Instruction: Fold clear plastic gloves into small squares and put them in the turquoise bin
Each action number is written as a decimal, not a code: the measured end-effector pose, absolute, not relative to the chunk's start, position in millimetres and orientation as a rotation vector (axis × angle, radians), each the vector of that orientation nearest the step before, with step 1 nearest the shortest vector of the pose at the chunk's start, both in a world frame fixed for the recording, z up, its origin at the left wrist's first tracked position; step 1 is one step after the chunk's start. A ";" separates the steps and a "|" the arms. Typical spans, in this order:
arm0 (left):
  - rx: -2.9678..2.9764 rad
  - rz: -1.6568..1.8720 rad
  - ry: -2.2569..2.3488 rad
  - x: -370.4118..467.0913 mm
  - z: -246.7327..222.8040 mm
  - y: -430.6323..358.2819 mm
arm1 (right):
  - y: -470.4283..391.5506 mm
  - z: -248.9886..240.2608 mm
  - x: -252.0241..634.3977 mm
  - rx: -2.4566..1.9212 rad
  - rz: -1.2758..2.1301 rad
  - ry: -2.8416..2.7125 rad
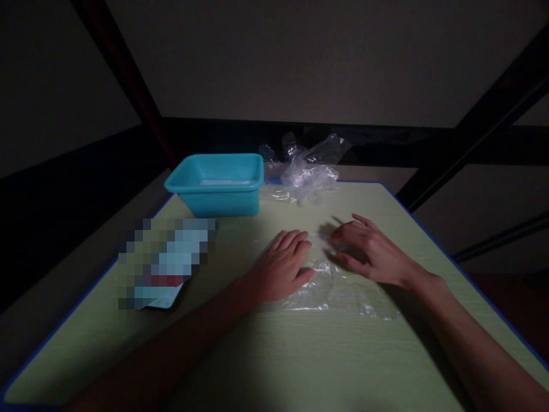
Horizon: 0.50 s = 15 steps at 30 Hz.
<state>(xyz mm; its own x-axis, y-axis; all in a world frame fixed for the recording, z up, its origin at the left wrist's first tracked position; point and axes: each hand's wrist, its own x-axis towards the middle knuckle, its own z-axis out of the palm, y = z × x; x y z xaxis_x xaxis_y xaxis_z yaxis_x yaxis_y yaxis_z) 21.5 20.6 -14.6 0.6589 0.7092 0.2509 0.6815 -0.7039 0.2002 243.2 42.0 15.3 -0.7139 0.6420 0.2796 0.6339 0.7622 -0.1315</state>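
Note:
A clear plastic disposable glove (311, 294) lies spread on the table, thin and hard to make out against the surface. My left hand (285, 266) rests palm down on its left part, fingers stretched out. Over the glove's right side is my right hand (362, 249), with its fingers loosely bent and the thumb apart from them. Nothing shows between the thumb and fingers of that hand, and it casts a shadow on the table. Part of the glove is covered by my left hand.
A turquoise plastic basin (223, 200) stands at the back left. Beside it, a heap of clear plastic gloves (302, 171) reaches over the far edge. A blurred-out flat item (167, 294) lies at left. The pale green table (283, 360) has a blue edge.

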 end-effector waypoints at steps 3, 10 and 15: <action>2.785 0.474 1.173 21.9 -15.4 20.2 | 40.0 13.1 238.1 -0.961 0.104 -2.666; 2.783 0.444 1.177 22.1 -15.0 20.0 | 41.2 4.8 233.8 -1.023 0.158 -2.722; 2.791 0.456 1.174 21.4 -15.7 21.2 | 43.4 7.1 240.4 -1.032 0.153 -2.717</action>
